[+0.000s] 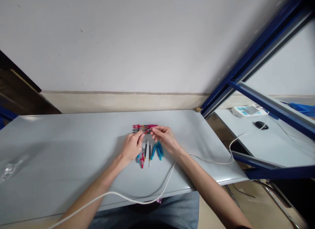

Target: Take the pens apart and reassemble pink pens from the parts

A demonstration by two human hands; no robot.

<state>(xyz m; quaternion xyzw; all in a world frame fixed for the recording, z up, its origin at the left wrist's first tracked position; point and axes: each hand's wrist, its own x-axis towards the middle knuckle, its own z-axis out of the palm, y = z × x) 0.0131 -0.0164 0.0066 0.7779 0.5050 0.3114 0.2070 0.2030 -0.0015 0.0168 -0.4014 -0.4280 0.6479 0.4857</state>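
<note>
My left hand (pixel 133 145) and my right hand (pixel 165 139) meet above the table, both closed in a pinch. Between their fingertips runs a thin red pen refill (pixel 147 131), greyish toward the right hand. Just behind lie several red and black refills or pens (pixel 136 126) in a row, partly covered by my hands. Below my fingers, two black refills (pixel 145 150) lie lengthwise. Several teal pen barrels (pixel 153 152) rest under my right hand. Near my left wrist are a red pen part (pixel 142 161) and a teal pen part (pixel 137 159).
A white cable (pixel 137 201) crosses the grey table (pixel 73 150) in front of me and passes under my right forearm. Clear plastic (pixel 8 171) lies far left. Beyond a blue frame (pixel 256 97), another table holds a white device (pixel 248 111) and a black mouse (pixel 261 125).
</note>
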